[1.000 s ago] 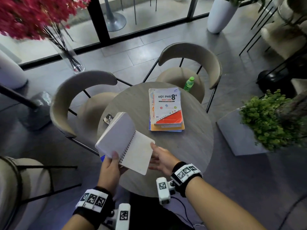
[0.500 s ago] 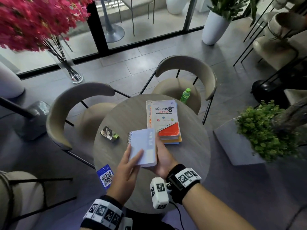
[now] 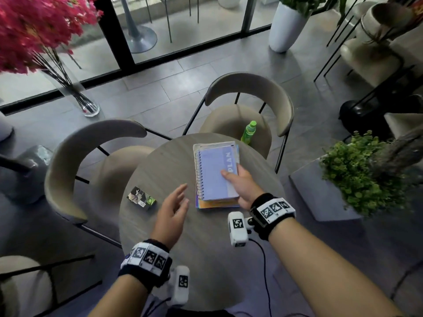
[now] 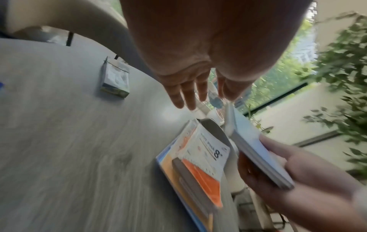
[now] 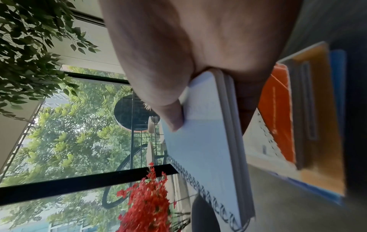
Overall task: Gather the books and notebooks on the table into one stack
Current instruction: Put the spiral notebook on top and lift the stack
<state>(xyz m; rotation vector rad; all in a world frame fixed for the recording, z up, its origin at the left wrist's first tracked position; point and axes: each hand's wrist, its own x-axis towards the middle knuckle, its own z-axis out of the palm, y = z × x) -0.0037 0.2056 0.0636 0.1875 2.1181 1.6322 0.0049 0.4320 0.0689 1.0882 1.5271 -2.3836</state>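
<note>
A lilac spiral notebook [image 3: 214, 172] marked PLAN hovers just above the stack of books [image 3: 217, 203] on the round table [image 3: 160, 170]. My right hand [image 3: 238, 181] pinches its near right edge, thumb on the cover, fingers underneath. The left wrist view shows the notebook [image 4: 256, 149] tilted above the orange and white book [image 4: 206, 158]; in the right wrist view my thumb presses on the notebook [image 5: 200, 149]. My left hand [image 3: 174, 207] floats over the table left of the stack, fingers straight and empty.
A small printed box [image 3: 142, 198] lies on the table's left part. Two beige chairs [image 3: 247, 104] stand behind the table, a green bottle [image 3: 249, 131] on one seat. A potted plant [image 3: 364, 170] is to the right, a vase of pink flowers [image 3: 34, 30] far left.
The notebook was closed and carried from the near left to above the stack. My left hand let go of it and now hangs free.
</note>
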